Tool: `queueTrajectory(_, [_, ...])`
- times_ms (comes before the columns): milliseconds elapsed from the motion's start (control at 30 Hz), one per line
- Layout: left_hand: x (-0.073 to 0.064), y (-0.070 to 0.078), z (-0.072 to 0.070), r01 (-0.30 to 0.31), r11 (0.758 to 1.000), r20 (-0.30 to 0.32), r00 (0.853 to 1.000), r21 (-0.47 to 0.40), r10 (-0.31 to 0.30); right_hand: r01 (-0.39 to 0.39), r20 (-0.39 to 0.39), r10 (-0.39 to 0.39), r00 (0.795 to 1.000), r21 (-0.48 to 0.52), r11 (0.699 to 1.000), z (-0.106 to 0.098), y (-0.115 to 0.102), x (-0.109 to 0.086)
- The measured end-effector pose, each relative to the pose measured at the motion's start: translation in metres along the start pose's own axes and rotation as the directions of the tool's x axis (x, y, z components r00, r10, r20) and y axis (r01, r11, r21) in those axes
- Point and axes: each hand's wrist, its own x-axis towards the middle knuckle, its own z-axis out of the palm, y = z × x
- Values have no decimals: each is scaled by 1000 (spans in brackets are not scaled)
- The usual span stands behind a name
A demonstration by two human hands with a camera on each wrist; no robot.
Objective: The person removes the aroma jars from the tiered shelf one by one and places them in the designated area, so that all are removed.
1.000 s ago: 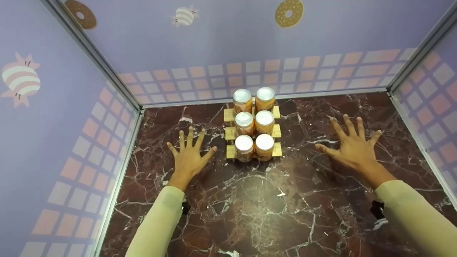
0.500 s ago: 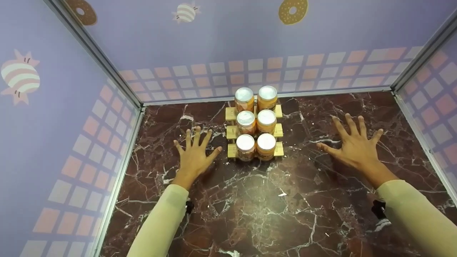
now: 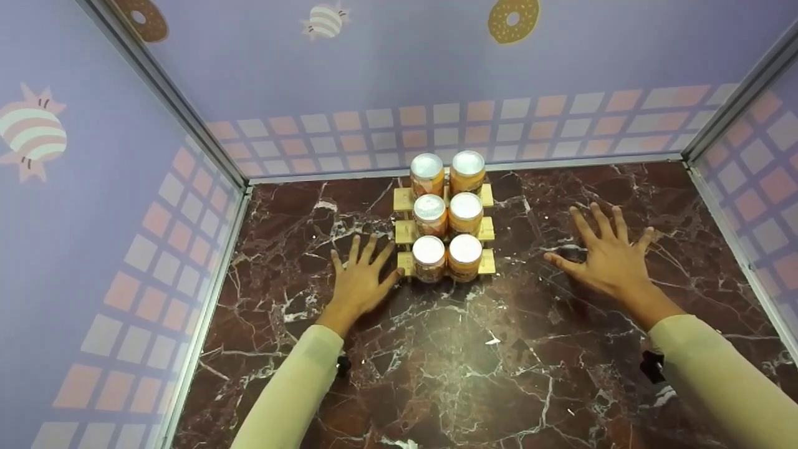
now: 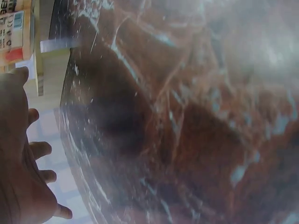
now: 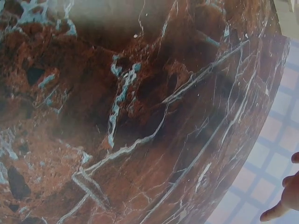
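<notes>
My left hand (image 3: 360, 285), fingers spread wide, is just beside the three-tier yellow rack (image 3: 405, 232) bearing six orange cans (image 3: 464, 216) on the marbled table (image 3: 436, 386); my right hand (image 3: 611, 262), also splayed, is well apart.

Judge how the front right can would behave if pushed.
The front right can, straight-sided and flat-topped, is likely stiff. Its smooth, rounded side may slip. Standing upright on a yellow rack, it might tip off and roll.

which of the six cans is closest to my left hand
The front left can: it alone is in both the row nearest you and the column beside your left hand.
</notes>
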Motion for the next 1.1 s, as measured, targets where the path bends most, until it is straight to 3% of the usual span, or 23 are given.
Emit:
queueTrajectory(333, [0,11,7,-24,999,40,999,-37,25,17,2,-17,1000,12,1000,4,-10,2])
queueTrajectory(633, [2,17,8,-78,996,24,997,-51,80,48,-16,-48,999,18,999,8,-19,3])
queueTrajectory(1100, [3,18,10,-151,975,2,988,-165,153,95,-19,-96,995,-4,995,8,-34,3])
